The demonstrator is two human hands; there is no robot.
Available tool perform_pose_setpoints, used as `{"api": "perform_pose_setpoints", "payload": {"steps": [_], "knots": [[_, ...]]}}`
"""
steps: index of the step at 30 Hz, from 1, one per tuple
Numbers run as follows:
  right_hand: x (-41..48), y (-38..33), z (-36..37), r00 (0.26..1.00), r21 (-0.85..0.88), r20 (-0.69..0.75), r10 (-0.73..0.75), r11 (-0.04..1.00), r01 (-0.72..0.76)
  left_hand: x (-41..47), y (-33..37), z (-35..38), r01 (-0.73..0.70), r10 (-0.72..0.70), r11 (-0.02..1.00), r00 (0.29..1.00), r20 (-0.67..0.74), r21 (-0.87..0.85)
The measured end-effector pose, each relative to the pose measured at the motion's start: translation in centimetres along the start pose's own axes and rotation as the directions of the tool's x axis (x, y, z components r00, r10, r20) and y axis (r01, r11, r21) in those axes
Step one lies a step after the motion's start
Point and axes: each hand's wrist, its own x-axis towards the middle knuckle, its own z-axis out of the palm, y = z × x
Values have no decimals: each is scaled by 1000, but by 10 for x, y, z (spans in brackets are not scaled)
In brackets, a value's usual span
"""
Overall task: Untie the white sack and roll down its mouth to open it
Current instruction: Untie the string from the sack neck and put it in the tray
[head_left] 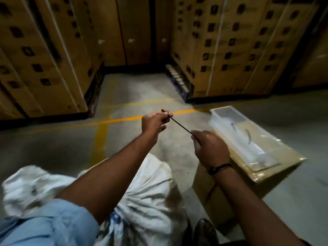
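Left hand (154, 121) and right hand (211, 148) pinch a dark cord (181, 126) taut, twelve o'clock of the white sack (150, 192). Seemingly freed: drop it, roll evenly.

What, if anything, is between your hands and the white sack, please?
Nothing visible lies between them: the white sack sits uncovered, lower and nearer the person. But the left hand and right hand both pinch a thin dark cord stretched taut between them, so it would probably need setting down first.

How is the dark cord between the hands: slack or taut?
Taut: the cord runs straight from the left hand to the right hand, each gripping it.
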Motion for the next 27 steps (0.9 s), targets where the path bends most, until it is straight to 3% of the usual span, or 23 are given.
{"api": "perform_pose_setpoints", "payload": {"steps": [5, 8, 11, 15, 19, 22, 27], "knots": [[10, 77, -58, 965, 34, -181, 191, 982, -188, 6, 32, 138, -21, 6, 993, 992, 124, 116], [10, 106, -74, 931, -15, -201, 306, 949, -315, 11, 31, 204, -26, -3, 981, 989, 148, 194], [9, 132, -76, 896, -131, -221, 385, 899, -419, 18, 22, 250, -141, 73, 903, 981, 177, 406], [12, 158, -73, 861, -174, -222, 458, 850, -497, 30, -2, 285, -206, 90, 784, 971, 221, 586], [22, 172, -65, 859, -193, -176, 481, 839, -509, 74, -44, 304, -95, 132, 588, 991, 21, 803], [29, 175, -55, 863, -242, -121, 491, 828, -505, 54, -41, 295, -177, 95, 473, 984, 150, 863], [28, 172, -42, 856, -274, -20, 516, 821, -501, 53, -39, 277, -280, 184, 347, 956, 228, 895]]}}
